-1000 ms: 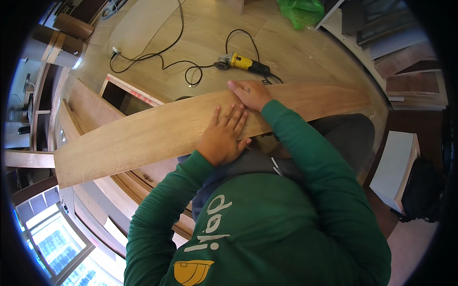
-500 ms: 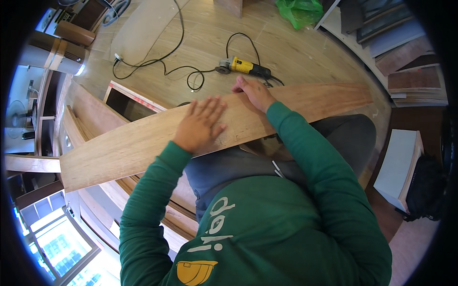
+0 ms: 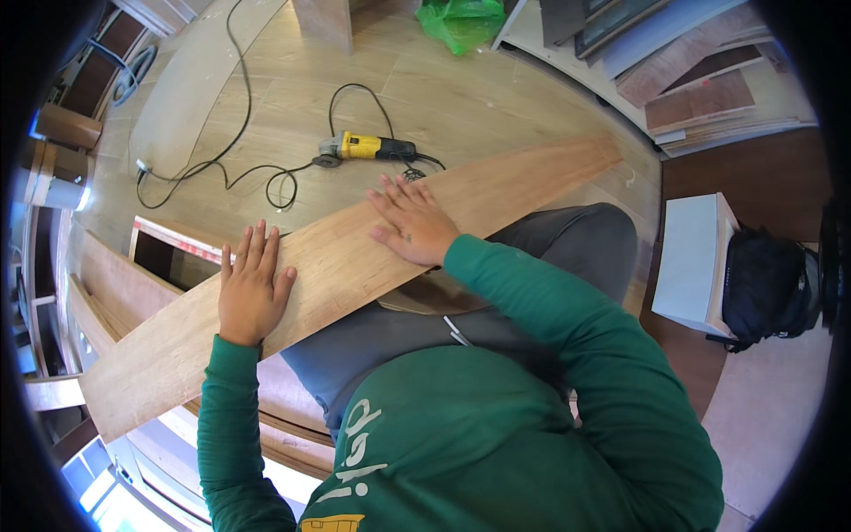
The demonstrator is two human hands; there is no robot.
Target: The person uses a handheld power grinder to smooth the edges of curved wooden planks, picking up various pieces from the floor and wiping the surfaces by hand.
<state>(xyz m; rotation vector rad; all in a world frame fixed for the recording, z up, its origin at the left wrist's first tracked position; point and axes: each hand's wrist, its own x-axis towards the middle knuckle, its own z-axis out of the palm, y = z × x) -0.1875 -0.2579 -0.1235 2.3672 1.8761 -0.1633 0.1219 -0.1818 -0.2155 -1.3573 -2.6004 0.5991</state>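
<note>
A long, light-brown wooden board (image 3: 328, 262) lies slantwise across my lap, its left end nearer to me and its right end farther off. On the left half of the board my left hand (image 3: 252, 288) rests flat, fingers stretched toward the far edge. My right hand (image 3: 414, 222) lies palm down right of the board's middle, its fingers spread and reaching to the far edge. Neither hand holds anything. Beyond the board, a yellow and black angle grinder (image 3: 365, 147) lies on its side on the floor, with its disc end pointing left.
A black cable (image 3: 245, 97) loops over the wood-look floor at the left. An open wooden box frame (image 3: 177, 239) stands past the board's left part. To the right are a white box (image 3: 690, 257), a black backpack (image 3: 769, 288) and stacked panels (image 3: 700, 106). A green plastic bag (image 3: 461, 22) lies far off.
My left hand has slid left along the board. My right hand has gone from partly curled to flat on the board. The view has shifted, so the grinder and floor appear farther left.
</note>
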